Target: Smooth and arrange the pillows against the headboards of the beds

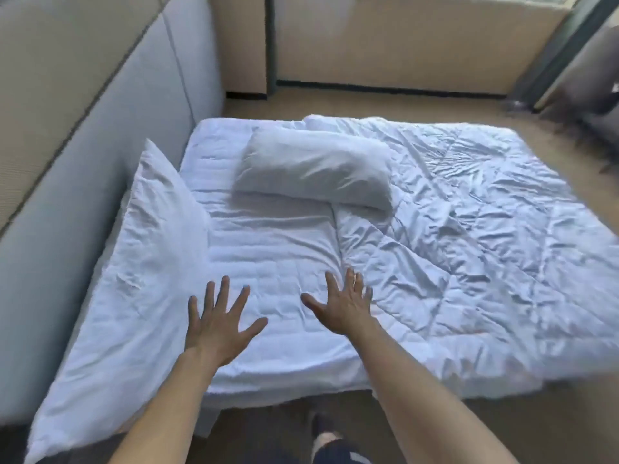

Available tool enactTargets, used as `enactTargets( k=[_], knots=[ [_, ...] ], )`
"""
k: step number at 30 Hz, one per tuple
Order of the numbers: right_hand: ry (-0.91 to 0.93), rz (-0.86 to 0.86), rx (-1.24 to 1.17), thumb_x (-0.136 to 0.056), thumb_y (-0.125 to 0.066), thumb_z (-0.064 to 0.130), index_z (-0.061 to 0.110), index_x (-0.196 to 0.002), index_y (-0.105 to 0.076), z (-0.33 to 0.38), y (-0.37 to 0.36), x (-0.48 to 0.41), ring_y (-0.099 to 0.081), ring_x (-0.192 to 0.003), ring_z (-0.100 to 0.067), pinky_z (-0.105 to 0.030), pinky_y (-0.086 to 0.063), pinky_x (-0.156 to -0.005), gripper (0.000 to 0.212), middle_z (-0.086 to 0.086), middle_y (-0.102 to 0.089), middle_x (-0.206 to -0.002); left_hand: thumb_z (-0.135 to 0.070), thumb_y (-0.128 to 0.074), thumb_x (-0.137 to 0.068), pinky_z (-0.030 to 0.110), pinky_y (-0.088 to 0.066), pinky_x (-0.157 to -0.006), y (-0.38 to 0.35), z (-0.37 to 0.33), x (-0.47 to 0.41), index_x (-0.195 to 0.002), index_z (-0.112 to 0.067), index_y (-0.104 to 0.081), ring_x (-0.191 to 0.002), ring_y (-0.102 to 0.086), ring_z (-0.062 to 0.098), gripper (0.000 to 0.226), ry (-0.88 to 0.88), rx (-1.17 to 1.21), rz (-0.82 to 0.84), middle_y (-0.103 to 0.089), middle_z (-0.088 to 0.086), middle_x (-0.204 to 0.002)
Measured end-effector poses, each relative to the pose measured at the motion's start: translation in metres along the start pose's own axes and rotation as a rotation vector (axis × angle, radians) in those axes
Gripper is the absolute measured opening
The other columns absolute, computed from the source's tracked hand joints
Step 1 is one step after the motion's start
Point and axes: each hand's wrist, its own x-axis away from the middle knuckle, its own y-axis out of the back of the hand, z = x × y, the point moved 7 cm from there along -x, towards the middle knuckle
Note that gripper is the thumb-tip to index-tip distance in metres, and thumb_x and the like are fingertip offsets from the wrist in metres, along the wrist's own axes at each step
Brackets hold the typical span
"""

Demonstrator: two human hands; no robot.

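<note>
White and wrinkled, the large flat fabric pillow [140,262] leans along the grey padded headboard [67,182] on the near side of the bed, its lower corner hanging past the mattress edge. A second, plumper white pillow [315,169] sits well apart from the headboard, across the quilted white mattress cover [268,249] and the edge of the crumpled white duvet [469,229]. It is blurred, so I cannot tell whether it lies settled. The left hand [219,324] and right hand [341,306] hover above the mattress cover, each grip spread wide and holding nothing. To do this well, I would take the far pillow by both short ends, stand it beside the first against the headboard, then stroke each face flat from the centre outward.
</note>
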Motion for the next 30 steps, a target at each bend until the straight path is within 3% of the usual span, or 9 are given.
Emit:
enactTargets(
  k=[5, 13, 17, 26, 30],
  knots=[
    [-0.297, 0.045, -0.101, -0.072, -0.017, 0.094, 0.033, -0.159, 0.001, -0.122, -0.036, 0.094, 0.025, -0.15, -0.034, -0.058, 0.017, -0.116, 0.107, -0.015, 0.022, -0.164, -0.092, 0.008, -0.07, 0.059, 0.017, -0.115, -0.034, -0.114, 0.022, -0.153, -0.046, 0.011, -0.15, 0.026, 0.027, 0.095, -0.274, -0.131, 0.058, 0.033, -0.003, -0.16],
    [-0.706, -0.012, -0.294, -0.08, -0.022, 0.087, 0.025, -0.16, -0.008, -0.29, -0.054, 0.244, 0.015, -0.152, -0.038, -0.06, 0.014, -0.117, 0.102, -0.022, 0.01, -0.165, -0.091, -0.007, -0.076, 0.059, 0.0, -0.12, -0.074, -0.324, 0.077, -0.155, -0.046, -0.002, -0.154, 0.01, 0.027, 0.092, -0.685, -0.309, 0.087, 0.012, -0.003, -0.167],
    [-0.874, -0.091, -0.387, -0.08, -0.023, 0.086, 0.024, -0.158, -0.016, -0.378, -0.053, 0.296, 0.013, -0.152, -0.039, -0.061, 0.013, -0.117, 0.1, -0.023, 0.006, -0.165, -0.09, -0.004, -0.073, 0.057, 0.003, -0.119, -0.098, -0.436, 0.102, -0.155, -0.048, -0.002, -0.153, 0.011, 0.026, 0.092, -0.841, -0.376, 0.104, 0.014, -0.004, -0.167],
    [-1.057, -0.231, -0.499, -0.079, -0.022, 0.086, 0.02, -0.156, -0.021, -0.576, -0.018, 0.366, 0.008, -0.15, -0.041, -0.061, 0.012, -0.117, 0.101, -0.025, -0.001, -0.163, -0.091, -0.001, -0.07, 0.058, 0.008, -0.118, -0.14, -0.676, 0.147, -0.155, -0.047, 0.001, -0.153, 0.016, 0.026, 0.095, -1.058, -0.445, 0.11, 0.018, -0.004, -0.166],
    [-1.102, -0.25, -0.481, -0.081, -0.024, 0.085, 0.019, -0.152, -0.029, -0.65, -0.001, 0.383, -0.005, -0.147, -0.04, -0.061, 0.003, -0.117, 0.097, -0.024, -0.015, -0.158, -0.092, 0.0, -0.071, 0.059, 0.007, -0.117, -0.152, -0.761, 0.16, -0.155, -0.047, -0.001, -0.153, 0.013, 0.025, 0.095, -1.131, -0.44, 0.087, 0.015, -0.003, -0.167]
  ],
)
